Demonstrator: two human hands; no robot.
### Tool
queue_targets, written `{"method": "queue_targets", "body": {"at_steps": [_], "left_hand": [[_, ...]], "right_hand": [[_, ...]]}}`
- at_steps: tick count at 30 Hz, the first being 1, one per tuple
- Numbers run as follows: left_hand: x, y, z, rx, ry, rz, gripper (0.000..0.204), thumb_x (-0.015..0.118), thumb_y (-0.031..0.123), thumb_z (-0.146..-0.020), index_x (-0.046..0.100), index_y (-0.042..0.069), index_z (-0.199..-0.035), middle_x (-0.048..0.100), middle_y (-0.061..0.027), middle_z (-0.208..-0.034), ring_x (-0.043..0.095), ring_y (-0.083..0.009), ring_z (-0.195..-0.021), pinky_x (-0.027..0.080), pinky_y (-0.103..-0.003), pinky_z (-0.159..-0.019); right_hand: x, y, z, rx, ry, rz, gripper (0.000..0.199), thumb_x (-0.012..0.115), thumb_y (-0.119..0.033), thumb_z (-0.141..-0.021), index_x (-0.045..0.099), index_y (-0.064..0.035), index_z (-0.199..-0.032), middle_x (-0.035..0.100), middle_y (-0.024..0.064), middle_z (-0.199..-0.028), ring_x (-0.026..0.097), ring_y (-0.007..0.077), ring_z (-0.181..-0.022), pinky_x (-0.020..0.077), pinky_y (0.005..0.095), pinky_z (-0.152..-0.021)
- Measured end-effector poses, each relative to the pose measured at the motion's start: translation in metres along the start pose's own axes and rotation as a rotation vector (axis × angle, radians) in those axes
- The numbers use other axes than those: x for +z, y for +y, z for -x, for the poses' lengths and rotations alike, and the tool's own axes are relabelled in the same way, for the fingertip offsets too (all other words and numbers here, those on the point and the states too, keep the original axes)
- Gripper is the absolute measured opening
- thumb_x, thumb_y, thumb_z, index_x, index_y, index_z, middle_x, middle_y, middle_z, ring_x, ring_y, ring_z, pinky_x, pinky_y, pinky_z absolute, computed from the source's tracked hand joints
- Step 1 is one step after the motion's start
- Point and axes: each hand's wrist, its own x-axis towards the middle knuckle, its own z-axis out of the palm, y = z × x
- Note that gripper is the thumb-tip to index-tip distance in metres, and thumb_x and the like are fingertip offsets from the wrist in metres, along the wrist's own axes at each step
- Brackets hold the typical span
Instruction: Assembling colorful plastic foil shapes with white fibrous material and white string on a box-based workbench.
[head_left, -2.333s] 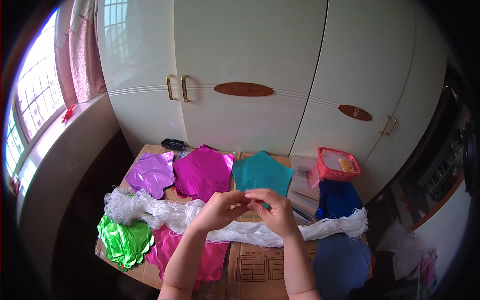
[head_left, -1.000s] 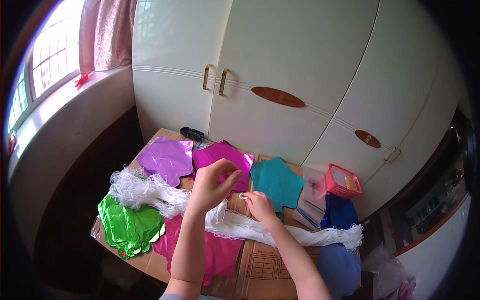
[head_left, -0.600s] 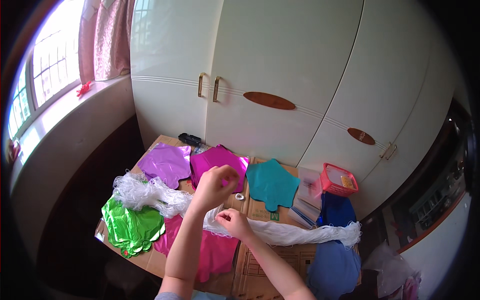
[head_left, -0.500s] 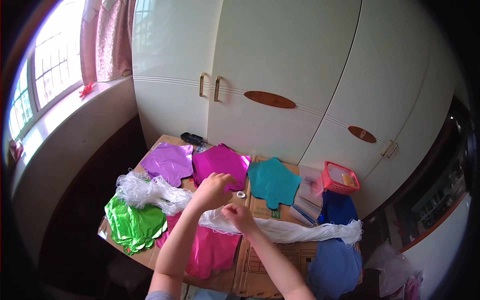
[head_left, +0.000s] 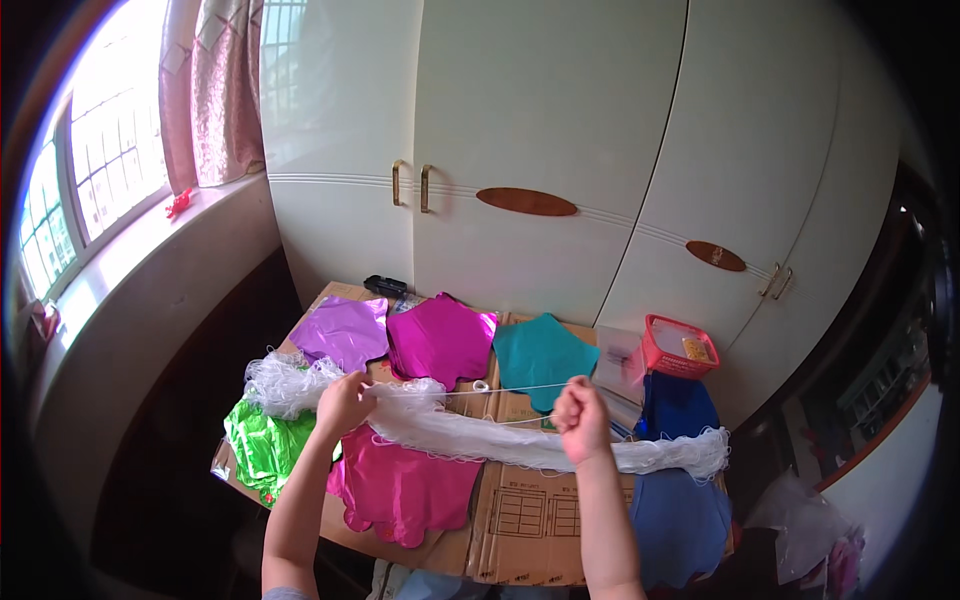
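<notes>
A thin white string [head_left: 520, 388] is pulled taut between my two hands, above the cardboard. My left hand [head_left: 345, 402] pinches one end of the stretch, beside the loose white tangle. At the other end my right hand [head_left: 582, 420] is closed around the string in a fist, and a second strand slants down from it to the left. Under both hands lies a long hank of white string [head_left: 560, 450], running from the tangle [head_left: 290, 385] to the right edge. A small white ring-like roll [head_left: 480, 387] sits behind the hank.
Flat foil balloons cover the cardboard [head_left: 500, 560]: lilac [head_left: 345, 330], magenta [head_left: 442, 338], teal [head_left: 545, 355], green [head_left: 262, 440], pink [head_left: 410, 490] and slate blue [head_left: 680, 525]. A red basket [head_left: 680, 350] stands back right, near a dark blue piece [head_left: 675, 408]. White cabinets [head_left: 540, 100] rise behind.
My hands have drawn apart, the left one leftward and lower, the right one rightward and slightly up. String now shows stretched between them.
</notes>
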Motion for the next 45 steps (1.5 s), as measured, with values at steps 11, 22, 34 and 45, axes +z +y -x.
{"method": "queue_targets", "body": {"at_steps": [11, 22, 34, 45], "left_hand": [[-0.002, 0.060, 0.045, 0.568, 0.138, -0.131, 0.060, 0.071, 0.026, -0.070, 0.047, 0.004, -0.121, 0.050, -0.0189, -0.117, 0.047, -0.0343, -0.112, 0.038, -0.042, -0.095], [0.020, 0.126, 0.086, 0.855, -0.250, 0.271, 0.017, 0.059, 0.018, -0.085, 0.055, 0.003, -0.080, 0.053, -0.0132, -0.064, 0.057, -0.0310, -0.064, 0.046, -0.039, -0.058], [0.016, 0.040, 0.107, 0.701, -0.207, 0.077, 0.014, 0.067, 0.011, -0.075, 0.064, 0.005, -0.087, 0.062, -0.0082, -0.084, 0.059, -0.0264, -0.086, 0.046, -0.038, -0.079], [0.017, 0.030, 0.026, 0.301, -0.083, -0.104, 0.029, 0.064, 0.030, -0.077, 0.064, 0.004, -0.088, 0.062, -0.0135, -0.089, 0.060, -0.0306, -0.086, 0.047, -0.039, -0.078]], "right_hand": [[0.024, -0.068, 0.057, -0.302, -0.211, 0.707, 0.007, 0.049, -0.006, -0.087, 0.050, -0.0047, -0.081, 0.045, -0.0040, -0.067, 0.039, 0.0017, -0.060, 0.0326, 0.0183, -0.053], [-0.005, -0.125, 0.129, -0.602, 0.034, 0.572, 0.009, 0.045, 0.001, -0.076, 0.042, -0.0060, -0.073, 0.035, -0.0020, -0.061, 0.028, 0.0033, -0.047, 0.0227, 0.0188, -0.042], [-0.080, -0.079, 0.218, -0.357, -0.238, 0.950, 0.006, 0.058, 0.002, -0.067, 0.055, -0.0014, -0.069, 0.052, 0.0044, -0.054, 0.047, 0.0138, -0.044, 0.0348, 0.0247, -0.043], [-0.053, -0.058, 0.182, -0.131, -0.250, 1.135, 0.003, 0.063, -0.002, -0.077, 0.060, -0.0009, -0.077, 0.058, 0.0025, -0.057, 0.054, 0.0054, -0.051, 0.0412, 0.0201, -0.047]]}}
